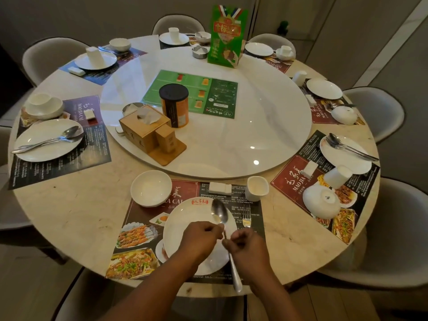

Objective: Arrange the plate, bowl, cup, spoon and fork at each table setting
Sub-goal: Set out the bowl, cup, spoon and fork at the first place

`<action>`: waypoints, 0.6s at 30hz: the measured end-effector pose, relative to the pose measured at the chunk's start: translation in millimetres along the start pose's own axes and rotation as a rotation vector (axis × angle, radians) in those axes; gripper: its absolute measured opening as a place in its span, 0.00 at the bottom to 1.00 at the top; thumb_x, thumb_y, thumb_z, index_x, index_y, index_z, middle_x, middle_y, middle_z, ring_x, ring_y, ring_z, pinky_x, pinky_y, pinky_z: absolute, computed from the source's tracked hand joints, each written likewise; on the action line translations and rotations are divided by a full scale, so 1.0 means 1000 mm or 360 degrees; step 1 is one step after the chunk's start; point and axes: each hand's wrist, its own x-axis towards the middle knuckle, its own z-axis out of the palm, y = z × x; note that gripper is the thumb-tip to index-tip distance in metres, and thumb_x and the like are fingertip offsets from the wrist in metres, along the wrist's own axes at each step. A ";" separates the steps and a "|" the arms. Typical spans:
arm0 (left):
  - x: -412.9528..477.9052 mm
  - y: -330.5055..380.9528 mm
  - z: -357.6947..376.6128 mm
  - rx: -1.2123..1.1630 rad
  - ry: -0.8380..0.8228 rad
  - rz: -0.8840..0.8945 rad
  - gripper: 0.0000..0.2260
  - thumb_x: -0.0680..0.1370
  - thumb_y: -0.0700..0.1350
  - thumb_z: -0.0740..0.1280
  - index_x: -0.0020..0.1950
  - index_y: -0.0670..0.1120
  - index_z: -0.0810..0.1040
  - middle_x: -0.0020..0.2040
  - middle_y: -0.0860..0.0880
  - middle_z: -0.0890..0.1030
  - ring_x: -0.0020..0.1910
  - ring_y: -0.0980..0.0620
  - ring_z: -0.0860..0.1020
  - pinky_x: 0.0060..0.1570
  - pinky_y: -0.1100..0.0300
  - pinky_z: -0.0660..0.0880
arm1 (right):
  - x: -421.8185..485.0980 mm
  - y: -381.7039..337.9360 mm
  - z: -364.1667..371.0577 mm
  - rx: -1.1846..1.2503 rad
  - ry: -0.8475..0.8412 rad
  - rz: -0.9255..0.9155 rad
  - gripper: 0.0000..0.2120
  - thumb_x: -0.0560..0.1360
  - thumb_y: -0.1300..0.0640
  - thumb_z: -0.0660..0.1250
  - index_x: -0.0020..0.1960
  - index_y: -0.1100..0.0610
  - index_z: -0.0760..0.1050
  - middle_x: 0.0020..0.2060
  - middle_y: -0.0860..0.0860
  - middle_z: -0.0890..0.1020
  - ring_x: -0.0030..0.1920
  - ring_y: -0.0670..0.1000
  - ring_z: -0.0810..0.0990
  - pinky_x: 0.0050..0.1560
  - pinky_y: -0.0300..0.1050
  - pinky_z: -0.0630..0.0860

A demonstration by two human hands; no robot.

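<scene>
— Seven settings, going by the plates?
— Seven plates, yes, counting the near plate [179,217]. Seven bowls and seven cups as well. Two of the bowls upside down, both round to the right of the near plate.
— And cutlery?
— Three spoon-and-fork pairs plainly seen: one at the near plate, one lying on the plate to its left, one on the plate to its right. Too small to tell at the settings far beyond it.
— Step in hand?
— Looks like the cutlery at the near plate. Left hand [201,237] and right hand [247,245] both curled on the handle of the spoon [220,214], pinching it. Scoop end over the right side of the near plate; lifted or resting, hard to say. Bowl [151,188] beyond the near plate to the left, cup [256,188] beyond it to the right. Fork [247,216] just right of it, prongs pointing away, handle hidden under the right hand.
— Next move?
— Probably calls for laying the spoon down just right of the near plate, alongside the fork and parallel to it. Then letting go with both hands, without knocking the fork askew. After that, on to the setting right of the near plate, judging by its upturned bowl.
</scene>
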 end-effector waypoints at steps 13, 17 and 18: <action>0.007 -0.017 -0.035 -0.0063 0.0282 -0.0200 0.03 0.73 0.44 0.74 0.42 0.47 0.82 0.39 0.48 0.84 0.41 0.51 0.82 0.44 0.56 0.78 | 0.012 0.007 0.004 -0.0681 0.0163 -0.0207 0.06 0.76 0.52 0.72 0.48 0.47 0.74 0.43 0.45 0.80 0.41 0.43 0.78 0.41 0.42 0.78; 0.021 -0.022 -0.049 0.0209 0.0366 -0.0127 0.03 0.72 0.45 0.75 0.41 0.51 0.82 0.39 0.51 0.82 0.41 0.52 0.81 0.47 0.54 0.79 | 0.028 0.025 -0.019 -0.1086 0.0389 -0.0182 0.09 0.76 0.52 0.69 0.55 0.48 0.75 0.48 0.47 0.77 0.46 0.48 0.78 0.44 0.46 0.79; 0.023 -0.023 -0.051 0.0281 0.0374 -0.0111 0.02 0.73 0.45 0.74 0.43 0.50 0.83 0.38 0.53 0.81 0.41 0.53 0.80 0.46 0.57 0.77 | 0.030 0.027 -0.022 -0.1108 0.0366 -0.0166 0.11 0.76 0.51 0.69 0.56 0.49 0.74 0.49 0.47 0.77 0.46 0.49 0.78 0.44 0.46 0.78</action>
